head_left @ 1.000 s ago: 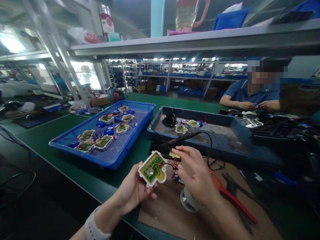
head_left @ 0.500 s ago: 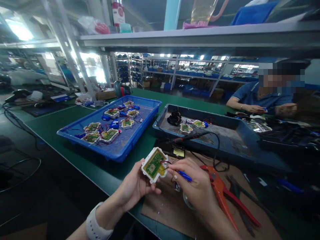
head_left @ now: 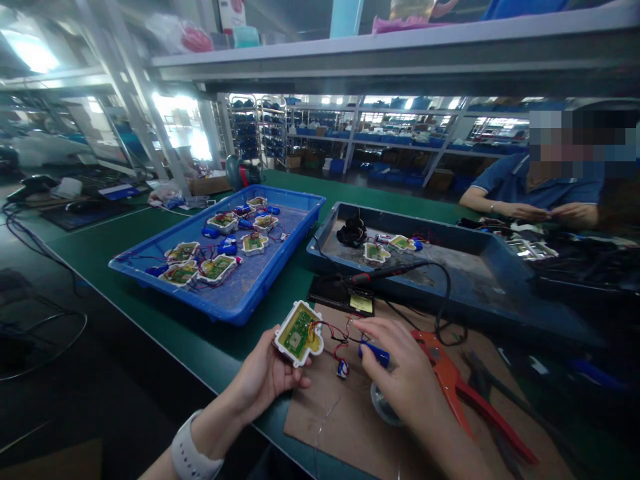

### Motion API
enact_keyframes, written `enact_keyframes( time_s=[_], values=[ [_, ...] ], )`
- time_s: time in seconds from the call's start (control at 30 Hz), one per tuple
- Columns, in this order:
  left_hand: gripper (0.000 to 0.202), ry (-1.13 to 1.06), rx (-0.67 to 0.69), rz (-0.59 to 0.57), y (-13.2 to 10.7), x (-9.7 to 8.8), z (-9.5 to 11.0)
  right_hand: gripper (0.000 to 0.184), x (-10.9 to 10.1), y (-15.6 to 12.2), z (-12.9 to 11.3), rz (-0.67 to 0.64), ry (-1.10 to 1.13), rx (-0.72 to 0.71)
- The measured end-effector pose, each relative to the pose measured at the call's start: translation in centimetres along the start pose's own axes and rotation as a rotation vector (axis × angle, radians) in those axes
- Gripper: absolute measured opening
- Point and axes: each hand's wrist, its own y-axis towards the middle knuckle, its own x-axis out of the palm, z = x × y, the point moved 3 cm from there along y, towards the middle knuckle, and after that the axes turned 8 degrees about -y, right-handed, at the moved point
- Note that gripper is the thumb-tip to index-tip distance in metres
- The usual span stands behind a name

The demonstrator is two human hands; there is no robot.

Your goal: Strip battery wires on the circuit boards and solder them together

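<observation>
A green circuit board in a white plastic housing [head_left: 300,333] is gripped at its lower left edge by my left hand [head_left: 267,370], tilted toward me. Red, black and yellow wires run from the board to the right. My right hand [head_left: 400,367] is spread over the cardboard with thumb and fingers apart. Between them shows a blue cylindrical battery [head_left: 376,353]; I cannot tell whether the hand touches it. A small blue-and-white part [head_left: 343,369] on red wires lies on the cardboard. A small clear round dish [head_left: 385,403] is partly hidden under my right hand.
A blue tray [head_left: 273,283] holds several wired boards. Beside it, a dark tray [head_left: 450,293] holds boards and black parts. A soldering iron [head_left: 375,275] lies ahead of the cardboard sheet [head_left: 325,413]. Orange-handled cutters [head_left: 450,380] lie at right. A co-worker [head_left: 545,187] sits across.
My right hand has come away from the board's wires and its fingers have spread. The board has shifted slightly left in my left hand. The blue battery and wires show more fully.
</observation>
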Motion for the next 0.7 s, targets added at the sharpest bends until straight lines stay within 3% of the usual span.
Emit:
enact_keyframes(
  time_s=[0.13, 0.27, 0.37, 0.47, 0.7],
  values=[
    [0.042, 0.052, 0.071, -0.029, -0.5, 0.7, -0.4, 0.027, 0.1, 1.3, -2.7, -0.010, -0.052, -0.125],
    [0.036, 0.103, 0.143, -0.071, -1.0, 1.1, -0.6, 0.014, -0.1, 2.1, -4.4, 0.048, -0.002, -0.259],
    [0.039, 0.121, 0.123, -0.087, -1.2, 1.0, -0.4, 0.012, -0.3, 1.5, -4.1, 0.031, 0.103, -0.271],
    [0.043, 0.116, 0.090, -0.086, -1.3, 0.7, -0.5, 0.010, -0.5, 0.4, -2.9, -0.010, 0.180, -0.192],
    [0.047, 0.145, 0.064, -0.148, -0.7, -0.7, -1.3, 0.010, -0.6, -1.5, -1.1, -0.078, 0.168, -0.112]
  ],
)
